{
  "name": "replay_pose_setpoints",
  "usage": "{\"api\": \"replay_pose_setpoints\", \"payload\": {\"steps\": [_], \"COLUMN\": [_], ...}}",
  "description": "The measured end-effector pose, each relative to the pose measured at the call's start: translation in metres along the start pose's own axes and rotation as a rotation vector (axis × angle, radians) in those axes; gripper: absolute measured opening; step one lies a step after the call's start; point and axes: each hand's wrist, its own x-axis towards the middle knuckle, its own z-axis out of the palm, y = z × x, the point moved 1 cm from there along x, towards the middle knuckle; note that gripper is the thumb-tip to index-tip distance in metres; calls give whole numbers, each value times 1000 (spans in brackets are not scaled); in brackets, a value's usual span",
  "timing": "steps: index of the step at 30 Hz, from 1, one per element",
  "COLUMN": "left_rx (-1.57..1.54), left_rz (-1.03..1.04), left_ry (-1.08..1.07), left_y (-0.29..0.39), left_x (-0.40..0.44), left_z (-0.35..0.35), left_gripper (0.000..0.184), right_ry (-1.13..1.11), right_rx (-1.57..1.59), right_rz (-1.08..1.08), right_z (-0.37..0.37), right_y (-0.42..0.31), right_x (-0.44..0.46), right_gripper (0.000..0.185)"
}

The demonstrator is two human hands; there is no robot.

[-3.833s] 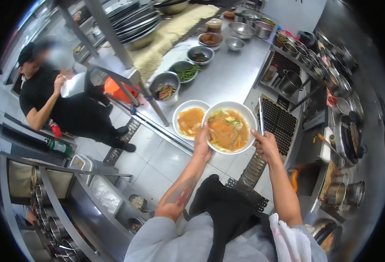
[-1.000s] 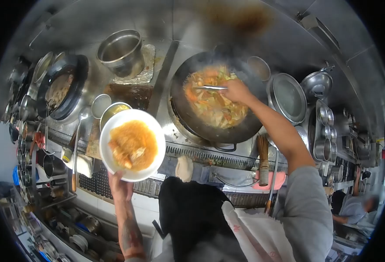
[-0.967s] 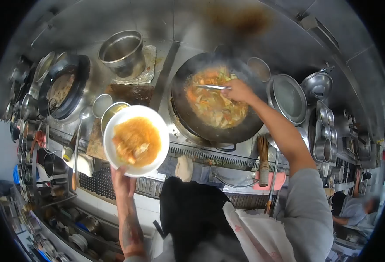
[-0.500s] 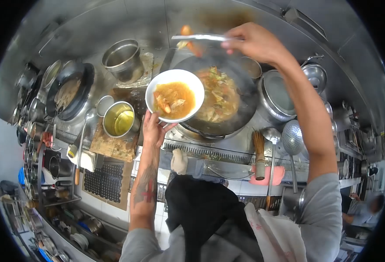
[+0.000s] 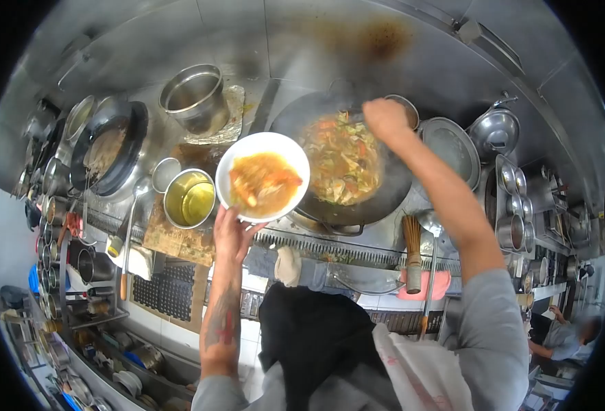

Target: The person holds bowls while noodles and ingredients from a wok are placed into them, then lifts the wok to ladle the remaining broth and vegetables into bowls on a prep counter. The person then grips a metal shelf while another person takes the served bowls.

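Observation:
My left hand [image 5: 232,236] grips a white bowl [image 5: 228,159] from below, at its near edge. Orange-brown broth with chunky pieces [image 5: 264,181] fills much of the bowl, which is held over the near left rim of a large dark wok [image 5: 391,185]. Inside the wok lies a steaming mix of sliced vegetables and broth [image 5: 343,161]. Above the wok's far right side, my right hand [image 5: 386,120] is closed. Half a second ago it held metal tongs; now the hand hides them.
A pot of yellow oil [image 5: 195,198] stands left of the bowl on a wooden board [image 5: 172,236]. Behind it is a deep steel pot [image 5: 199,103]. A bamboo brush [image 5: 412,253] and a ladle [image 5: 431,222] lie at front right. Another person [image 5: 566,339] is far right.
My right hand has come down and nearer over the wok, and the food lifted in the tongs is out of sight. The bowl has shifted slightly left and down; its pieces lie differently.

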Motion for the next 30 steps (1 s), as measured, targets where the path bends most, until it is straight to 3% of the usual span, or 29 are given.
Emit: {"api": "replay_pose_setpoints", "payload": {"steps": [6, 9, 12, 14, 18, 23, 25, 29, 30], "left_rx": [6, 85, 42, 37, 28, -5, -38, -65, -86], "left_rz": [36, 51, 78, 74, 56, 35, 17, 15, 14], "left_ry": [25, -16, -19, -15, -43, -93, -118, -144, -151], "left_y": [31, 34, 32, 25, 4, -19, -26, -32, -32], "left_x": [-21, -15, 0, 13, 45, 73, 79, 64, 57], "left_z": [-29, -31, -18, -5, 18, 65, 84, 116, 122], "left_gripper": [53, 54, 50, 50, 49, 48, 46, 44, 43], "right_ry": [-117, -159, -185, -274, -154, 6, 190, 247, 176], "right_rx": [52, 201, 393, 607, 949, 809, 529, 609, 500], "right_rz": [-67, 55, -30, 35, 60, -7, 213, 141, 127], "right_z": [99, 109, 90, 23, -86, -231, -278, -308, -307], "right_y": [-34, -17, 29, 49, 89, 116, 100, 79, 65], "right_x": [62, 68, 62, 42, 9, -39, -67, -101, -103], "right_gripper": [19, 24, 24, 23, 25, 33, 30, 28, 27]}}
